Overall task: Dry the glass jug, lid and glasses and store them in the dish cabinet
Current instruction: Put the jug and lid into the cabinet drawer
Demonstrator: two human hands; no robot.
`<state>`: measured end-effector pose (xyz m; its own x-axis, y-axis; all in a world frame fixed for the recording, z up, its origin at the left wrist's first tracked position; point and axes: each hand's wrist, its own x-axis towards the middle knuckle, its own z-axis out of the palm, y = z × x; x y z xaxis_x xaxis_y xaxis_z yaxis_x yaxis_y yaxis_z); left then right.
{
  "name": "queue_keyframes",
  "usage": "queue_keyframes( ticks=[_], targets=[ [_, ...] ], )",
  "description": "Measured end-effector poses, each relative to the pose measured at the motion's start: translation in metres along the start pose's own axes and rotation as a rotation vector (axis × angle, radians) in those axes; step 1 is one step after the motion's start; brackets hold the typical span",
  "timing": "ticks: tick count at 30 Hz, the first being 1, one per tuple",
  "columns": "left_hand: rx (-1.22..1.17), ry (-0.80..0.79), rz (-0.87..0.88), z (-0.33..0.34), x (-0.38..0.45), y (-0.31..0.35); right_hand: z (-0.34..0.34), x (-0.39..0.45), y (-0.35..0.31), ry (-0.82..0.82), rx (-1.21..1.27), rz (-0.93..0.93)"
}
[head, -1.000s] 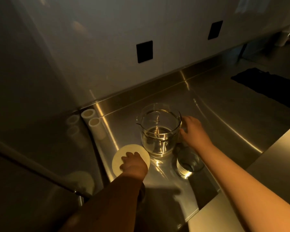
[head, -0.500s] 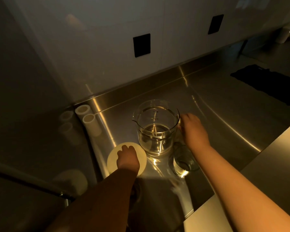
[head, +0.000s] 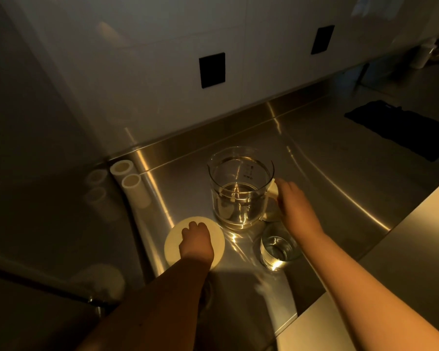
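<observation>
A clear glass jug (head: 240,188) stands upright in the steel sink basin (head: 183,188), with some water in its bottom. My right hand (head: 293,206) wraps the jug's pale handle on its right side. A round cream lid (head: 174,245) lies flat on the basin floor to the jug's front left; my left hand (head: 197,240) rests on top of it with fingers curled over it. A short drinking glass (head: 279,250) stands just in front of the jug, under my right wrist.
Two white tubes (head: 132,183) lean in the basin's back left corner. A dark cloth (head: 403,127) lies on the steel counter at the right. A pale counter edge (head: 380,252) borders the sink's right front. A faucet pipe (head: 61,292) crosses at lower left.
My left hand has slid further onto the lid and curled over it. My right hand stays at the jug's handle. The view has shifted slightly.
</observation>
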<state>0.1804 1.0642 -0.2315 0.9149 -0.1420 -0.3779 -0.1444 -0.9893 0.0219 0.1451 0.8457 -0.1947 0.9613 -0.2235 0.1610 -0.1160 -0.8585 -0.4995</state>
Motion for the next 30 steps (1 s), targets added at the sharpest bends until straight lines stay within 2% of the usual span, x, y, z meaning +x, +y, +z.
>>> queue_keyframes(
  ticks=[6,10,15,18,20,25,30],
  targets=[
    [0.001,0.025,-0.005,-0.006,0.001,0.001,-0.002,-0.004,0.003,0.050,-0.072,-0.161],
    [0.007,0.040,-0.010,-0.008,0.000,0.001,0.001,-0.002,-0.006,0.034,-0.100,-0.172],
    [-0.002,0.064,-0.016,-0.010,-0.001,0.003,0.001,0.015,-0.010,0.097,-0.262,-0.359],
    [0.014,0.096,-0.029,-0.013,-0.002,0.002,0.003,0.020,-0.012,0.145,-0.191,-0.299],
    [0.010,0.094,-0.034,-0.016,-0.001,0.002,0.006,0.027,-0.018,0.208,-0.153,-0.321],
    [0.043,0.078,-0.039,-0.024,-0.003,0.003,0.012,0.036,-0.034,0.280,0.087,-0.224],
    [0.068,0.064,-0.045,-0.032,-0.005,0.008,0.013,0.045,-0.055,0.353,0.121,-0.199]
  ],
)
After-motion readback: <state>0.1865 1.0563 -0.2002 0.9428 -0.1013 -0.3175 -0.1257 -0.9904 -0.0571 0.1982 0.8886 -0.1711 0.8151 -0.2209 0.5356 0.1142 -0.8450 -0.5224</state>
